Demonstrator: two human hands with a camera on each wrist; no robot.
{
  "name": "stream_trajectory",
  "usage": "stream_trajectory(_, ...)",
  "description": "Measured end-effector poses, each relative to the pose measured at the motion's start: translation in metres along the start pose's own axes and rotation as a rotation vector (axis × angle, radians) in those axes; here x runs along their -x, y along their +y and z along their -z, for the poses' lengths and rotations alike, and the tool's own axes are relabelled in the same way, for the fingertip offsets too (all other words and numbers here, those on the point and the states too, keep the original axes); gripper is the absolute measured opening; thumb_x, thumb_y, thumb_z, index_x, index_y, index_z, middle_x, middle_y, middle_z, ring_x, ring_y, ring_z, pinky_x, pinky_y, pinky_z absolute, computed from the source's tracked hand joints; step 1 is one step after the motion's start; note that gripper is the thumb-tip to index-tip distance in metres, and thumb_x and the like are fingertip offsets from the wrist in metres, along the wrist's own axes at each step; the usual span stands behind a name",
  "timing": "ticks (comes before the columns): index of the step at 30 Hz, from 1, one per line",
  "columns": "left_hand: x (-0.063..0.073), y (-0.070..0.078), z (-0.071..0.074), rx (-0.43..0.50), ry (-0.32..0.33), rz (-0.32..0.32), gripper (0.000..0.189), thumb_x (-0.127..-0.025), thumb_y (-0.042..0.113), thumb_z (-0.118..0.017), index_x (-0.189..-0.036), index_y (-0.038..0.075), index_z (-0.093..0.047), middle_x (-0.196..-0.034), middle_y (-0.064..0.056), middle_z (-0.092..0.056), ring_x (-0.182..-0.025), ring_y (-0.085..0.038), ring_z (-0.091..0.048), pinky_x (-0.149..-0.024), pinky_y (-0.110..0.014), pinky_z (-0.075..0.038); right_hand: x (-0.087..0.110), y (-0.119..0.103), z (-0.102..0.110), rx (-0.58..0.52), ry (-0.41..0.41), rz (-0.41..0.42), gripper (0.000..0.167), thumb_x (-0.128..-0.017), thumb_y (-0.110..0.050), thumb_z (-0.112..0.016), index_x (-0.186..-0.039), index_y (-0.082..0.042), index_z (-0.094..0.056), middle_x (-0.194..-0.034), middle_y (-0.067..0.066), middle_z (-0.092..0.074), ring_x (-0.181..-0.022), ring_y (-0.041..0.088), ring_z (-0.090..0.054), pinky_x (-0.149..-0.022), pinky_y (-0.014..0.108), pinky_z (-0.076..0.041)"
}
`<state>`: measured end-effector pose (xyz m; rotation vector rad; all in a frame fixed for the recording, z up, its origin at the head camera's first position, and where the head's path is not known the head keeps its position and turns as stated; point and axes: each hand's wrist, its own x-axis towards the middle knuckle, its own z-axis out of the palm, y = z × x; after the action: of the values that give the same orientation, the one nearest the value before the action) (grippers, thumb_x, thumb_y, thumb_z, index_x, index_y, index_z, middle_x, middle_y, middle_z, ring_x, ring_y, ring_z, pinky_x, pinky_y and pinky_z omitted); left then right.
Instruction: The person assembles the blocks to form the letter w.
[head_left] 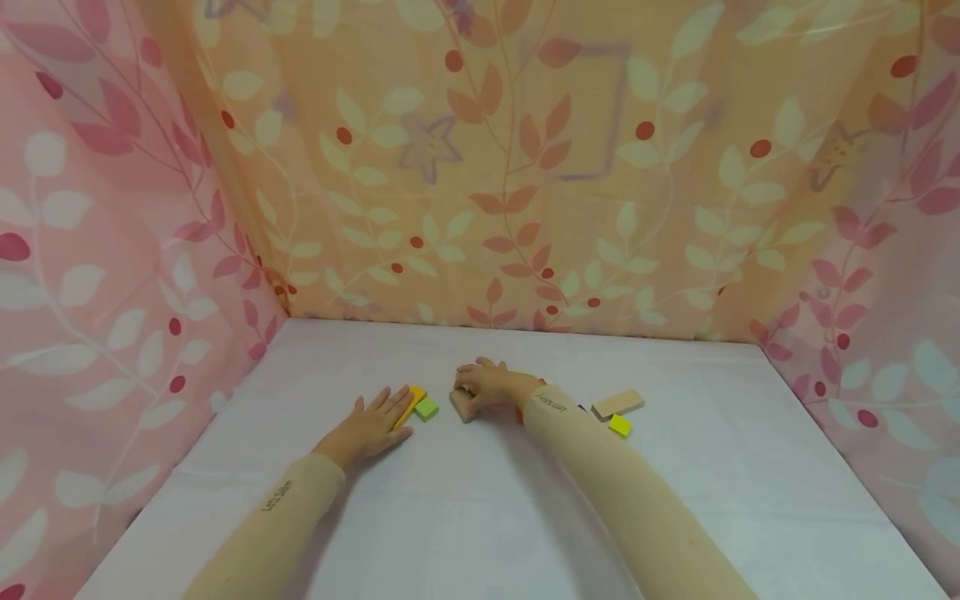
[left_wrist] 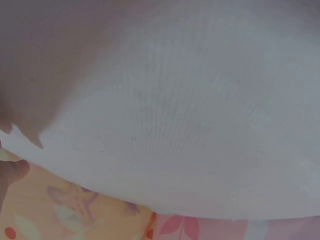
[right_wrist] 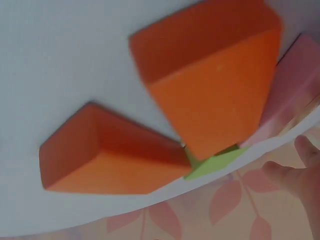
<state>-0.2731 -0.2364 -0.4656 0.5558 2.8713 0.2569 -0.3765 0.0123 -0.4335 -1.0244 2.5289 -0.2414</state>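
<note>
While patterned cloth (head_left: 480,167) closes the far, left and right sides, the white table (head_left: 450,525) carries all the blocks. My cream sleeves (head_left: 630,500) reach in from the near edge. Left hand (head_left: 366,427): fingers straight, slightly spread, laid on the yellow block (head_left: 410,405), left of middle; nothing gripped. Right hand (head_left: 497,385): fingers bent round the tan block (head_left: 461,405), near the table's middle, thumb toward its near right side; tightness of hold, cannot tell. Right of that hand, a pale wooden plank (head_left: 618,403). Two orange blocks (right_wrist: 215,95) sit near my right wrist, a pink block (right_wrist: 292,85) close beside one. Smallest: a green block (head_left: 427,408) just right of the yellow one, and a lemon tile (head_left: 620,426) just near of the plank.
</note>
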Motion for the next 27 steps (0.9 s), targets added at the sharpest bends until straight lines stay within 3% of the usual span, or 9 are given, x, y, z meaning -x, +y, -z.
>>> stream_trajectory(4, 0.001, 0.001, 0.004, 0.043, 0.006, 0.021, 0.061, -0.104, 0.036, -0.041, -0.153, 0.003, -0.025, -0.160, -0.014, -0.019, -0.145, -0.042, -0.012, -0.106, -0.071, -0.008, -0.002, -0.008, -0.001, -0.074, 0.050, 0.008, 0.049, -0.079, -0.035, -0.079, -0.120, -0.016, -0.060, -0.120, -0.002, -0.056, -0.130, 0.023, -0.036, -0.110, 0.062, -0.017)
stream_trajectory(7, 0.000, 0.002, 0.006, 0.088, 0.020, 0.037, 0.056, -0.104, 0.030, -0.042, -0.152, 0.003, -0.029, -0.159, -0.014, -0.022, -0.144, -0.041, -0.014, -0.106, -0.071, -0.008, -0.004, -0.012, -0.002, -0.097, 0.072, 0.002, 0.050, -0.078, -0.035, -0.081, -0.118, -0.015, -0.060, -0.115, -0.002, -0.058, -0.128, 0.022, -0.039, -0.111, 0.059, -0.017)
stream_trajectory(13, -0.006, 0.007, 0.008, 0.105, 0.047, 0.114, 0.058, -0.101, 0.028, -0.052, -0.149, 0.000, -0.034, -0.153, -0.018, -0.033, -0.143, -0.043, -0.019, -0.108, -0.068, -0.013, -0.009, -0.012, -0.007, -0.076, 0.084, 0.021, 0.050, -0.078, -0.036, -0.081, -0.119, -0.015, -0.060, -0.120, -0.002, -0.058, -0.124, 0.020, -0.041, -0.110, 0.056, -0.022)
stream_trajectory(16, -0.008, 0.011, 0.008, 0.076, 0.077, 0.154, 0.059, -0.098, 0.029, -0.058, -0.145, -0.003, -0.040, -0.145, -0.022, -0.043, -0.138, -0.043, -0.030, -0.107, -0.065, -0.021, -0.012, -0.010, -0.010, -0.065, 0.080, 0.029, 0.051, -0.080, -0.038, -0.080, -0.121, -0.015, -0.063, -0.123, -0.003, -0.059, -0.124, 0.021, -0.041, -0.108, 0.054, -0.025)
stream_trajectory(21, -0.010, 0.015, 0.007, 0.010, 0.130, 0.187, 0.056, -0.094, 0.029, -0.064, -0.137, -0.004, -0.050, -0.130, -0.024, -0.054, -0.121, -0.041, -0.048, -0.101, -0.057, -0.037, -0.013, -0.007, -0.011, -0.080, 0.064, 0.032, 0.046, -0.086, -0.032, -0.076, -0.127, -0.014, -0.065, -0.134, -0.001, -0.056, -0.130, 0.023, -0.040, -0.108, 0.053, -0.024)
stream_trajectory(27, -0.010, 0.017, 0.007, 0.067, 0.156, 0.241, 0.054, -0.091, 0.024, -0.068, -0.133, -0.006, -0.053, -0.113, -0.022, -0.060, -0.100, -0.034, -0.058, -0.091, -0.050, -0.046, -0.010, -0.010, -0.009, -0.170, 0.076, -0.004, 0.045, -0.086, -0.027, -0.076, -0.128, -0.014, -0.066, -0.140, 0.002, -0.054, -0.135, 0.022, -0.041, -0.112, 0.056, -0.018)
